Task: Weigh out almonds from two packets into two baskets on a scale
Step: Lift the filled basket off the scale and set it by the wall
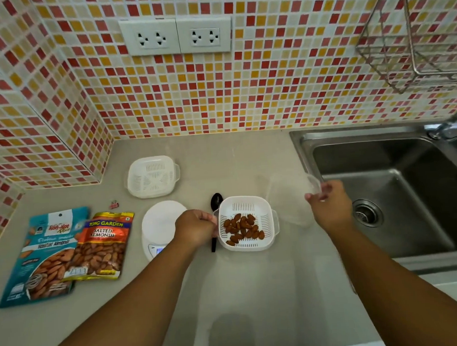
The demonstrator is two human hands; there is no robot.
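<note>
the left hand [196, 227] grips the left rim of the white basket [249, 245] holding almonds [243, 228], mid-counter [256, 291] beside the scale [162, 225]. the right hand [329, 206] pinches a clear lid [290, 195]. 1 empty basket [152, 176] sits toward the back edge; 2 packets [66, 252] lie at the left edge.

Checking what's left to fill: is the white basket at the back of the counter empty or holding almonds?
Empty. The back basket shows only its bare slotted bottom.
</note>
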